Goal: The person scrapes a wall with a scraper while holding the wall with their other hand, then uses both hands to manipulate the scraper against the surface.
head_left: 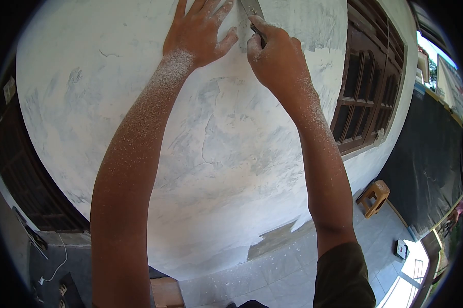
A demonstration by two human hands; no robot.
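Observation:
A white, patchy plastered wall [231,169] with grey smears and a few cracks fills the middle of the head view. My left hand [199,33] lies flat against it near the top, fingers spread, with the fingertips cut off by the upper edge. To its right, my right hand [280,54] is wrapped round the dark handle of a putty knife [252,9]. The metal blade points up and left at the wall, and its tip is out of view. White dust covers both hands and forearms.
A brown wooden window [367,82] is set in the wall at right, and a dark door [31,169] stands at left. On the tiled floor [288,267] are white flecks and a tan plastic stool [373,197]. A white cable [62,262] hangs at lower left.

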